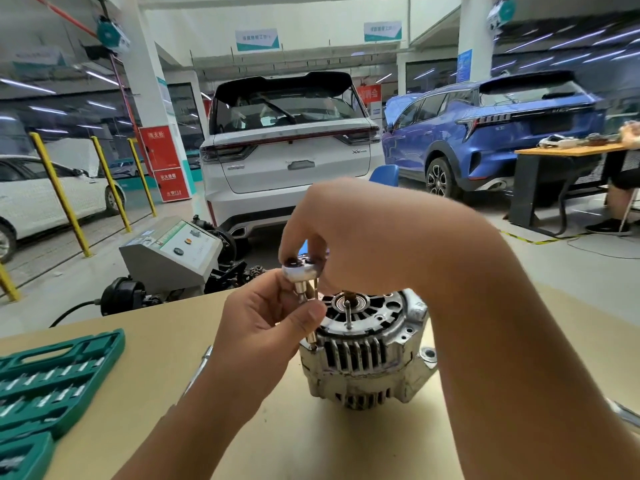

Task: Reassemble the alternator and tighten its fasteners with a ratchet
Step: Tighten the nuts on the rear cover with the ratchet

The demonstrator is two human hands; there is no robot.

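Observation:
A grey metal alternator [367, 355] stands on the wooden table [145, 368] with its finned end up and a thin shaft sticking out of the middle. Above its left rim a chrome ratchet head [299, 268] sits on a socket and extension that point down at a long bolt in the housing's edge. My right hand [346, 233] grips the ratchet head from above with curled fingers. My left hand [266, 327] pinches the socket and extension between thumb and fingers just below the head.
A green socket case [52, 379] lies open at the table's left front. A chrome tool [199, 368] lies behind my left hand; another metal piece [623, 414] shows at the right edge. Beyond the table stand a grey test bench [173, 254] and parked cars.

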